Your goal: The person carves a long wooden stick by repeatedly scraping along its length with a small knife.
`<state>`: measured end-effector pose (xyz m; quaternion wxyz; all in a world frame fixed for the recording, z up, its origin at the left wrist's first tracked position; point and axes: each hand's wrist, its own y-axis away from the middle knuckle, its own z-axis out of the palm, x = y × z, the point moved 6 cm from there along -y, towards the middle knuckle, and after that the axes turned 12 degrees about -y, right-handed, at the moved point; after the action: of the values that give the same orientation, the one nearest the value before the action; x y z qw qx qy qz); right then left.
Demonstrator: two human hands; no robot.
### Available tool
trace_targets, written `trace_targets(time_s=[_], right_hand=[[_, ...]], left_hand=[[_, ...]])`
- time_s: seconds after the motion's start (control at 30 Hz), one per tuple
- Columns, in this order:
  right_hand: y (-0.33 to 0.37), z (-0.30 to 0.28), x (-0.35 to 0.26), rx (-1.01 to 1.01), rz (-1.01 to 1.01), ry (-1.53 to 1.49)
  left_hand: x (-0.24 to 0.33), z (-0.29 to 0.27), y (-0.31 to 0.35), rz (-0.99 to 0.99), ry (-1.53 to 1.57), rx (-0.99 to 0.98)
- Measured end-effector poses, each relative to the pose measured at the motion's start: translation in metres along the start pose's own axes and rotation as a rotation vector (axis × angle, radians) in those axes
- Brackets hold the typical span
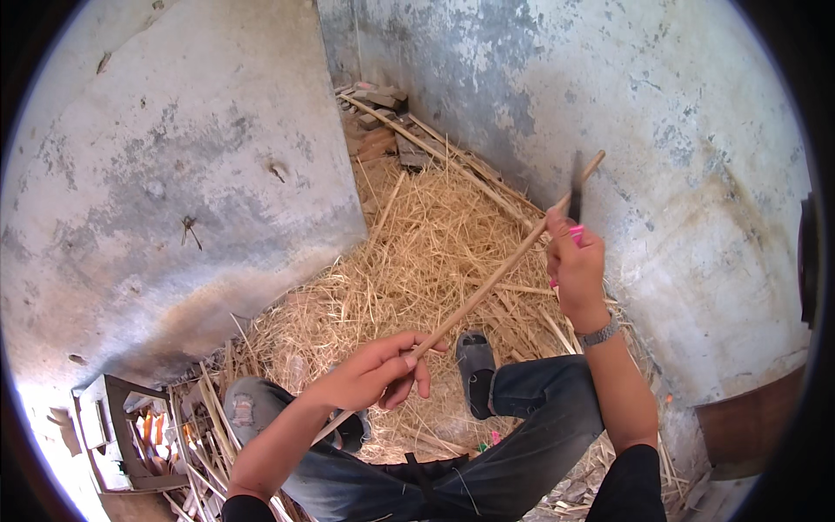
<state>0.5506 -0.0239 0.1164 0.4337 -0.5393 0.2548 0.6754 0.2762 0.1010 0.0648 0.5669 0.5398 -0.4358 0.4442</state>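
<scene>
While a seated person looks down, one slender wooden stick (487,291) slants between their two hands, from beside the left thigh at lower left up toward the wall on the right. The left hand (370,376) has its thumb and forefinger closed on the stick's lower part, the other fingers loosely curled. The right hand (579,265) is closed around the pink handle of one knife (576,198), its thumb pressed along the stick; the dark blade is blurred beside the stick's upper end, and whether it touches cannot be told. One metal-banded wristwatch (598,333) circles the right wrist. Below are two legs in blue jeans (539,435) and two dark sandals, the right sandal (476,374) clear, the left sandal (350,429) partly hidden. Beyond the feet spreads one heap of pale shavings (435,235). At least two long poles (448,157) lie along the right wall (678,174), near stacked bricks (378,97) in the corner. One box-like frame (96,435) stands lower left, beside many loose sticks (209,418).
</scene>
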Motion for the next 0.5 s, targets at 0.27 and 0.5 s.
trace_targets(time_s=[0.27,0.5], right_hand=[[0.077,0.079,0.026,-0.737,-0.173,0.745],[0.077,0.087,0.04,-0.781,-0.176,1.041]], left_hand=[[-0.027,-0.001,-0.018,0.105,0.351,0.147],[-0.032,-0.005,-0.012,0.088,-0.041,0.343]])
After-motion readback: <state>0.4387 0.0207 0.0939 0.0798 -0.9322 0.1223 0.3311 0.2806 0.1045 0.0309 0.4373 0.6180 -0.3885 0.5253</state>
